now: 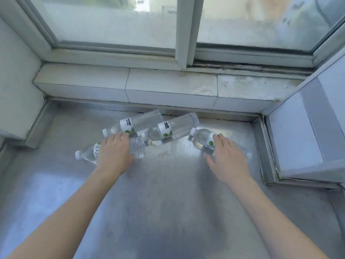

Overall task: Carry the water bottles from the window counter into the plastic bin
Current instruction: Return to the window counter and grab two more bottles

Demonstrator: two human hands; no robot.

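Several clear water bottles with white-and-green labels lie on their sides on the steel window counter (168,202). My left hand (113,154) is wrapped over the middle of the front-left bottle (138,148), whose white cap points left. My right hand (226,161) lies over the right bottle (201,136), fingers spread, index finger on the label and thumb on the near side. Both of these bottles rest on the counter. Two more bottles, one at the back left (143,119) and one in the middle (179,125), lie untouched against the back ledge. No plastic bin is in view.
A tiled sill (168,85) and the sliding window (183,30) run along the back. Tiled walls close in at the left (16,86) and right (302,131), with a raised steel lip around the counter.
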